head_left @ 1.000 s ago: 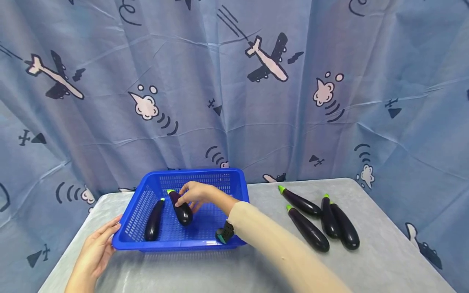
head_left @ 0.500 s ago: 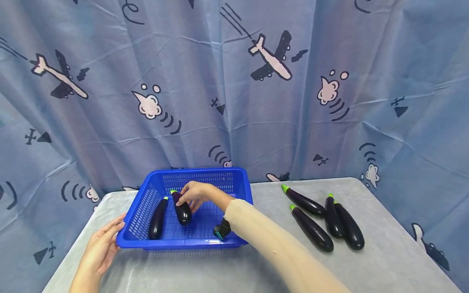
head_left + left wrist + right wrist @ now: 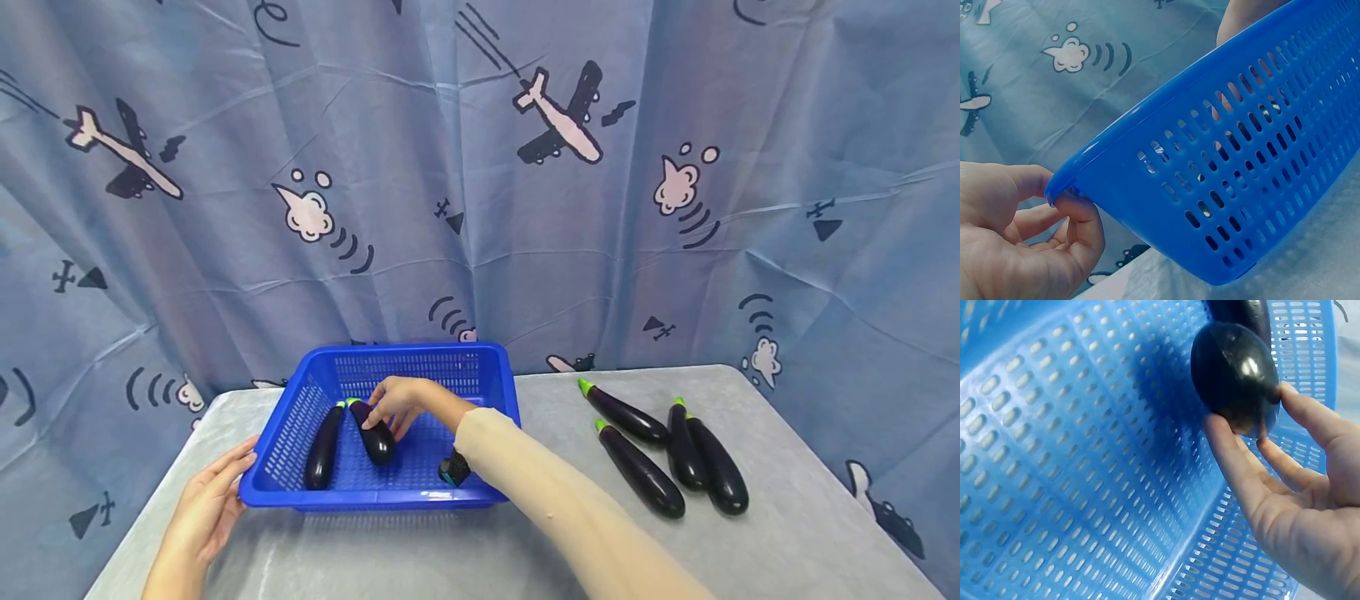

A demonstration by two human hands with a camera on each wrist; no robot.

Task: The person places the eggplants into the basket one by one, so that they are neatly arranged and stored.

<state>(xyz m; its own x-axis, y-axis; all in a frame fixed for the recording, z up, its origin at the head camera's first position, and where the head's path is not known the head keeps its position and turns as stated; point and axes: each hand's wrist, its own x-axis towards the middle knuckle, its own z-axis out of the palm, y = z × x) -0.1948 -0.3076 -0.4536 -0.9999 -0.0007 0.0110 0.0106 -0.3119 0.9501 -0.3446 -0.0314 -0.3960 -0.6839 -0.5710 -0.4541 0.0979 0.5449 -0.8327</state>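
A blue plastic basket (image 3: 352, 500) with slotted walls sits on the table. My left hand (image 3: 202, 508) pinches the rim at its near left corner, and the left wrist view shows thumb and fingers round that rim (image 3: 1100, 140). Inside the basket my right hand (image 3: 401, 402) grips a dark eggplant (image 3: 380, 448) with a green stem end. The right wrist view shows thumb and fingers on either side of this eggplant (image 3: 1235, 375). Another eggplant (image 3: 322, 450) lies along the left wall of the basket, just left of the held one.
Several more eggplants lie on the grey-white table (image 3: 555, 467) to the right, among them a near one (image 3: 641, 471) and a far one (image 3: 626, 417). A blue curtain (image 3: 420, 183) with printed aeroplanes hangs behind the table.
My right hand has lowered the gripped eggplant slightly within the basket. My left hand keeps its hold on the rim. The head view has shifted a little.
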